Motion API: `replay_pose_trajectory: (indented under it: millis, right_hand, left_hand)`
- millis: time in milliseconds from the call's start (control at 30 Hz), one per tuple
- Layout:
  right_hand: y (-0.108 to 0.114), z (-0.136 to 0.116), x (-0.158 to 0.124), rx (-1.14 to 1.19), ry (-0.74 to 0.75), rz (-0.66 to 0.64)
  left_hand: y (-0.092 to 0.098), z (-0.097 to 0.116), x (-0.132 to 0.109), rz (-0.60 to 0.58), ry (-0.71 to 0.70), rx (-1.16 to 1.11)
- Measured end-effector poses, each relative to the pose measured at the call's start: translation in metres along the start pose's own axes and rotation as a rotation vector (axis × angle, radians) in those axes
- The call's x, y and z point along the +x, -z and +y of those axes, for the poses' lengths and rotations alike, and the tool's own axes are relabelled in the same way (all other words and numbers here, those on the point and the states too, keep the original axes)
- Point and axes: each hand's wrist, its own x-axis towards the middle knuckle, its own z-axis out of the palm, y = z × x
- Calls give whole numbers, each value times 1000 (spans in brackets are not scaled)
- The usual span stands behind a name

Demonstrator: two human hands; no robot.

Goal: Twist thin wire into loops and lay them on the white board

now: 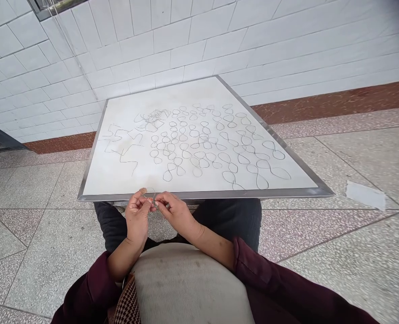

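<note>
Near the front edge of the white board, my left hand (138, 218) pinches a thin wire (149, 188) bent into a rounded loop. My right hand (179, 216) meets it from the right, thumb and fingers closed on the same wire just below the loop. The fingertips hide the wire's ends. Many figure-eight wire loops (204, 140) lie spread over the middle and right of the board. Bent open wires (129, 161) are scattered on the left, and a tangled heap of wires (155, 118) lies behind them.
The white board (118, 182) has a grey metal rim (287, 194) and sits across my knees or just above them; its support is hidden. Behind it rises a white tiled wall (172, 33). A white strip (366, 195) lies on the speckled floor at right.
</note>
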Motion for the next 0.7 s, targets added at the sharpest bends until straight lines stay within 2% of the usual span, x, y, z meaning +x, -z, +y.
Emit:
replay_pose_trajectory:
  millis: [133, 400, 600, 700]
  right_hand:
    - [-1, -2, -1, 53, -71, 16]
    - [-9, 0, -5, -4, -66, 53]
    - [-11, -1, -7, 134, -153, -47]
    - [-14, -1, -9, 163, -154, -48]
  left_hand:
    - [0, 2, -2, 6, -6, 27]
    - [1, -1, 0, 13, -8, 18]
    - [2, 5, 1, 68, -21, -31]
    - [2, 6, 1, 77, -9, -46]
